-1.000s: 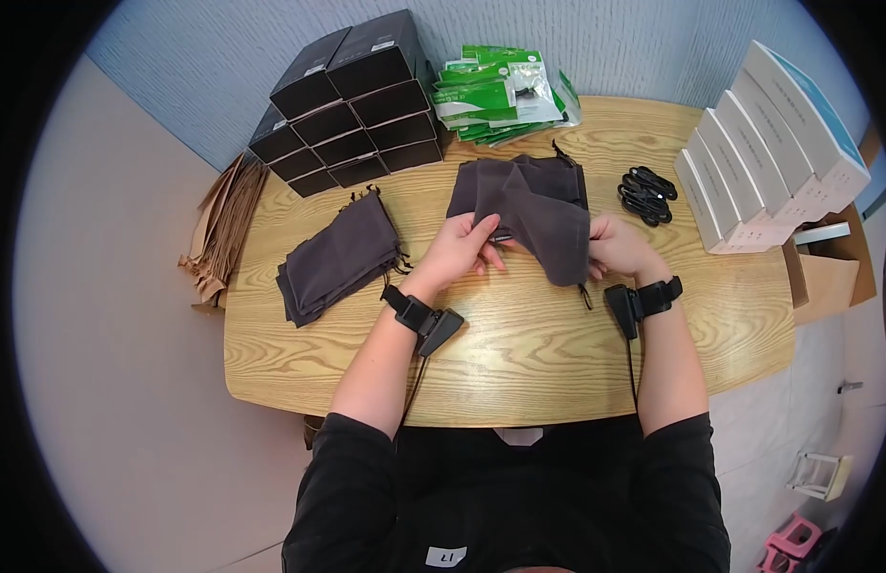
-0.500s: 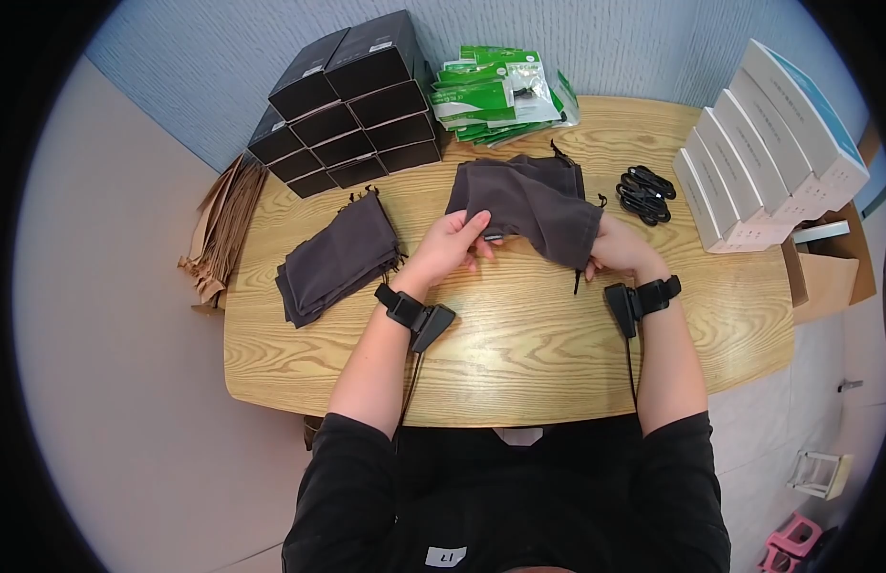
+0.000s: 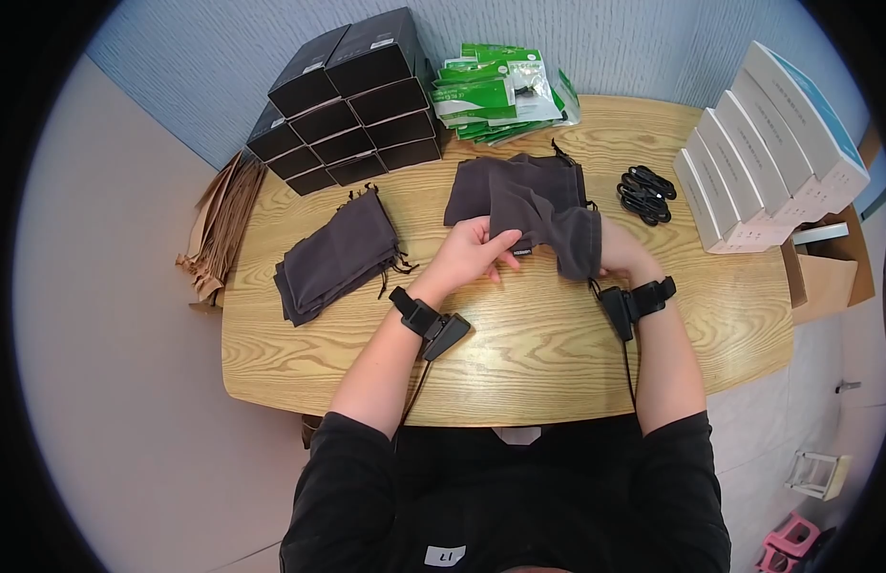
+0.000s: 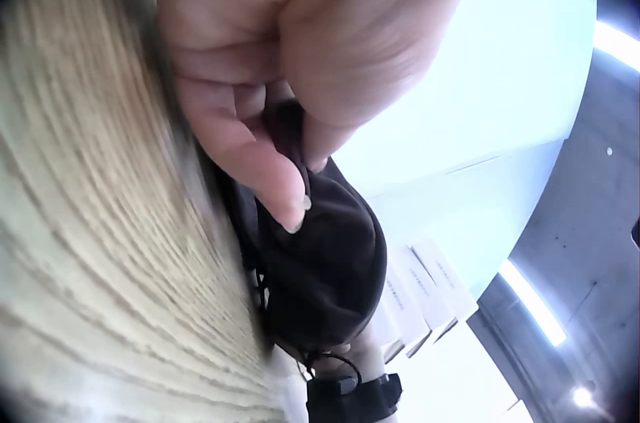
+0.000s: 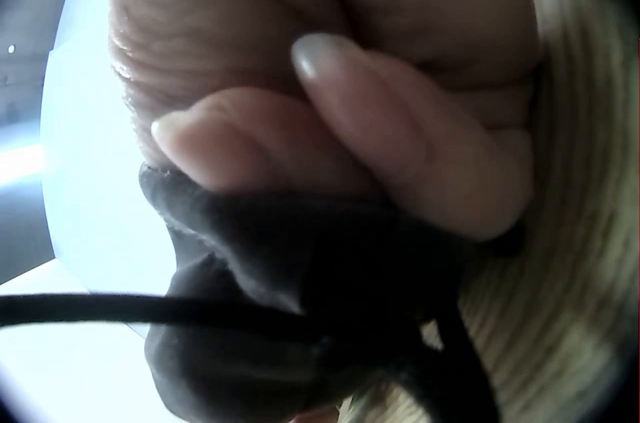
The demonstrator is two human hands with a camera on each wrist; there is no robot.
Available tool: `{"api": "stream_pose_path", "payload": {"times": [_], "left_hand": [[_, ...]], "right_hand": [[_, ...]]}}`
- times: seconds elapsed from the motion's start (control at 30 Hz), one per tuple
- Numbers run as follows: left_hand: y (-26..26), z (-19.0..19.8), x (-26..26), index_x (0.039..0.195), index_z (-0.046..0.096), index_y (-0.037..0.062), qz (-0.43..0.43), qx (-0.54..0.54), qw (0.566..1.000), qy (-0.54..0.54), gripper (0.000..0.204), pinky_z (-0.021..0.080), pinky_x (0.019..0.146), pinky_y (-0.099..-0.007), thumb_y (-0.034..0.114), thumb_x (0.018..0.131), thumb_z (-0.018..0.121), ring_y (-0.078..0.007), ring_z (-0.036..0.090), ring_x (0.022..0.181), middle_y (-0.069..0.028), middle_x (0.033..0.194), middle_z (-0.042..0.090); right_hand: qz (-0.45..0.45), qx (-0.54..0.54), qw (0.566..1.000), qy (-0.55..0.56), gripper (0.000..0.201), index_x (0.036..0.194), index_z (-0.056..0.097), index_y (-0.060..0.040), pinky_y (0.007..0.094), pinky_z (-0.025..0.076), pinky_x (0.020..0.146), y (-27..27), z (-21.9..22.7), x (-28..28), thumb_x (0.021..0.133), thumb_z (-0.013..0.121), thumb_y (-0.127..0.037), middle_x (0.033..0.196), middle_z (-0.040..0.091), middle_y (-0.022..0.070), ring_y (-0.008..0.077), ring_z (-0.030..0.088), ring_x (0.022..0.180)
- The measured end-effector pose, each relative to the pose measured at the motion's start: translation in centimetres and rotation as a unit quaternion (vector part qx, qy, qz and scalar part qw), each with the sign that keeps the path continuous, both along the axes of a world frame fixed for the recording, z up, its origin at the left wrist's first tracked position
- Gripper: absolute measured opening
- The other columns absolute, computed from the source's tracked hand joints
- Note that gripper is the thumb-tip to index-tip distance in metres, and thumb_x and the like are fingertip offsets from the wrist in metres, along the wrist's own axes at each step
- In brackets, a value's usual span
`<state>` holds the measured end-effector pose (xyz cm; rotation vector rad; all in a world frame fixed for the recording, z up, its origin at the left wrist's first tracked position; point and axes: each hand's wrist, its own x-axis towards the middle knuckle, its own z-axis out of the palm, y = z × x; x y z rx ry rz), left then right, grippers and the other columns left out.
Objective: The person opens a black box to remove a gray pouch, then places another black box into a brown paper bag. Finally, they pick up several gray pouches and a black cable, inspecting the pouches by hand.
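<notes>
A dark grey drawstring pouch [image 3: 572, 239] stretches between my two hands above the near edge of another pouch stack [image 3: 469, 191]. My left hand [image 3: 469, 258] pinches its bottom end between thumb and fingers, a small label showing beside the fingertips. In the left wrist view the pouch [image 4: 330, 258] bulges away from that pinch. My right hand [image 3: 626, 253] is at the pouch's mouth, part of it inside the cloth. Two curled fingers [image 5: 390, 133] show outside the rim in the right wrist view, with a black drawstring below; I cannot tell what the hidden fingers hold.
More drawstring pouches [image 3: 338, 253] lie at left. Behind them stand stacked black boxes [image 3: 357, 115] and green-and-white packets [image 3: 505, 95]. Coiled black cables [image 3: 645, 196] and a row of white boxes [image 3: 758, 162] are at right. Folded brown paper bags [image 3: 223, 224] sit beyond the left edge.
My left hand has shifted right and slightly toward me with the pouch's end. The cloth has bunched up closer to my right hand, which is now covered further by the pouch's mouth.
</notes>
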<state>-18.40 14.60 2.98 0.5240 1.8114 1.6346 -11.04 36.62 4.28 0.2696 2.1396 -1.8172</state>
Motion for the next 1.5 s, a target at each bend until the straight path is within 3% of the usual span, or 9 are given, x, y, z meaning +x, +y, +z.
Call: {"api": "stream_pose_path", "payload": {"times": [0.23,0.4,0.57,0.8,0.87,1.2,1.3,1.4,1.5], "left_hand": [[-1.0,-1.4,-1.7,0.094,0.059,0.0015,0.002,-0.012,1.000,0.000,0.027,0.044,0.043,-0.0207,0.028,0.091,0.060,-0.0095,0.064,0.066,-0.0053,0.087,0.065],[-1.9,-0.6,-2.6,0.100,0.057,0.0009,0.191,0.292,0.936,-0.052,0.023,0.050,0.061,-0.0300,0.021,0.094,0.049,-0.0162,0.059,0.076,-0.0078,0.094,0.063],[-2.4,-0.7,-3.0,0.110,0.053,-0.0016,0.225,0.310,0.918,-0.106,0.028,0.051,0.074,-0.0385,0.017,0.091,0.046,-0.0232,0.060,0.093,-0.0120,0.106,0.061],[-2.7,1.3,-2.6,0.114,0.049,-0.0069,0.167,0.339,0.913,-0.151,0.035,0.050,0.088,-0.0441,0.019,0.092,0.043,-0.0287,0.059,0.103,-0.0166,0.114,0.059],[-3.3,1.9,-2.7,0.115,0.049,-0.0075,0.158,0.347,0.913,-0.144,0.036,0.050,0.090,-0.0450,0.020,0.093,0.043,-0.0297,0.059,0.104,-0.0173,0.114,0.059],[-17.0,6.8,-1.5,0.128,0.039,0.0021,0.252,0.401,0.881,0.002,0.033,0.046,0.098,-0.0499,0.011,0.097,0.038,-0.0324,0.053,0.112,-0.0156,0.123,0.052],[-22.2,4.3,-0.6,0.131,0.036,0.0023,0.309,0.317,0.895,0.061,0.035,0.046,0.098,-0.0486,0.009,0.097,0.037,-0.0317,0.051,0.114,-0.0170,0.129,0.046],[-24.7,2.2,0.5,0.135,0.032,0.0019,0.369,0.193,0.907,0.064,0.042,0.045,0.098,-0.0471,0.009,0.095,0.043,-0.0303,0.047,0.117,-0.0178,0.137,0.037],[-24.9,1.2,0.8,0.137,0.031,0.0029,0.510,-0.081,0.822,0.241,0.053,0.044,0.093,-0.0344,0.012,0.091,0.055,-0.0264,0.046,0.116,-0.0189,0.138,0.032]], "right_hand": [[-0.120,0.018,0.964,0.238,0.014,0.087,0.063,-0.0044,0.0195,0.034,0.042,0.8,-2.3,-0.8,0.084,0.065,-0.018,0.062,0.055,-0.0026,0.0039,0.045,0.049],[-0.381,-0.114,0.889,0.229,0.027,0.084,0.067,-0.0035,0.0201,0.037,0.048,6.2,-2.2,-1.3,0.089,0.063,-0.029,0.061,0.053,-0.0027,0.0065,0.048,0.054],[-0.439,0.358,0.777,0.275,0.038,0.090,0.070,-0.0004,0.0311,0.048,0.065,10.5,-4.5,-0.7,0.082,0.068,-0.037,0.076,0.066,0.0108,0.0221,0.063,0.068],[-0.434,0.405,0.770,0.235,0.037,0.089,0.070,-0.0029,0.0348,0.047,0.070,10.7,-4.8,-0.8,0.077,0.071,-0.038,0.082,0.065,0.0126,0.0256,0.062,0.079],[-0.468,0.484,0.666,0.320,0.031,0.092,0.068,-0.0056,0.0345,0.046,0.075,10.3,-4.7,-0.8,0.077,0.071,-0.033,0.090,0.063,0.0120,0.0266,0.060,0.089],[-0.434,0.318,0.767,0.350,0.016,0.091,0.067,-0.0053,0.0289,0.045,0.069,7.7,-3.4,-1.2,0.080,0.066,-0.017,0.086,0.058,0.0065,0.0169,0.051,0.073],[-0.406,0.329,0.766,0.373,0.016,0.090,0.067,-0.0039,0.0278,0.045,0.066,7.0,-3.9,-1.7,0.082,0.065,-0.017,0.081,0.060,0.0055,0.0158,0.053,0.069],[-0.336,0.188,0.863,0.329,0.019,0.092,0.066,-0.0036,0.0237,0.043,0.062,5.9,-3.9,-1.9,0.084,0.065,-0.021,0.077,0.059,0.0012,0.0089,0.049,0.065],[-0.221,0.235,0.898,0.300,0.024,0.091,0.065,-0.0009,0.0224,0.043,0.059,3.7,-3.4,-1.7,0.085,0.066,-0.024,0.073,0.058,0.0014,0.0075,0.050,0.063]]}}
